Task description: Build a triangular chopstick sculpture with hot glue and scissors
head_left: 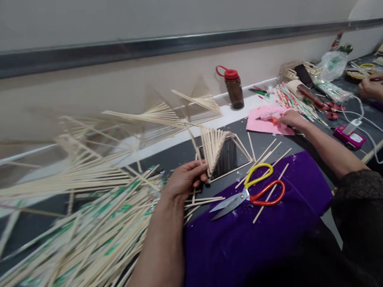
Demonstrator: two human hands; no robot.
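My left hand pinches sticks by the counter's back edge; squeezing could snap them. Right hand's grip: can't tell.

left hand pinched a fanned stick frame, right hand was at a pale tool over a pink sheet, scissors lay on purple cloth, red-capped bottle stood near the wall

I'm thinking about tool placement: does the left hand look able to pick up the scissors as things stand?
Probably not while the left hand holds the stick frame; once free, likely yes, since the scissors lie nearby, uncovered, mostly on the purple cloth.
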